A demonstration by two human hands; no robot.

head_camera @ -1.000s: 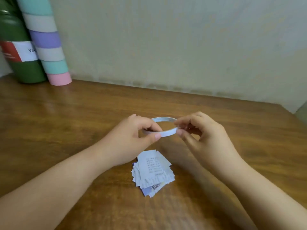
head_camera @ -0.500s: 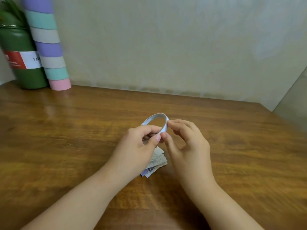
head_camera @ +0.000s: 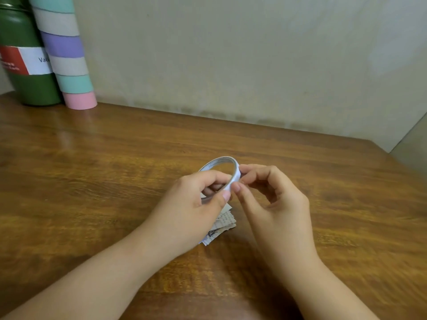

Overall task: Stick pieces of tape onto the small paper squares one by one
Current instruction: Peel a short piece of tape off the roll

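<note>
While held: tape roll (head_camera: 221, 172) sits mid-frame, lifted off the surface (head_camera: 92, 181), just above the paper stack.
Left hand (head_camera: 196, 202): fingers curled round the roll's near-left rim, thumb on the outer face; holding it.
Right hand (head_camera: 272, 197): thumb and forefinger tips pinched at the roll's right edge, picking at the tape; whether a free end is actually caught, cannot tell.
Paper squares (head_camera: 223, 224): small printed stack on the surface, lower centre, mostly hidden under the left hand; apart from the roll.
Step (judged): finding or peeling the tape end, no piece off yet.
Risk 1: nail slips off the end, tape stays stuck down; cause is a thin, flat end that is hard to see.
Risk 2: peeled strip folds and sticks to itself or to fingers; cause is pulling with no tension.
Risk 3: thin roll squashes or twists out of the left hand; cause is a hard sideways pull.
Risk 4: stack scatters if a hand drops onto it.
Roll orientation: ring tilted, opening faces up and toward the upper left of the frame; no true long axis, appears as an ellipse stretched from lower left to upper right.
Background: green bottle (head_camera: 25, 65) and striped tube (head_camera: 67, 56), upper left, well apart.
</note>
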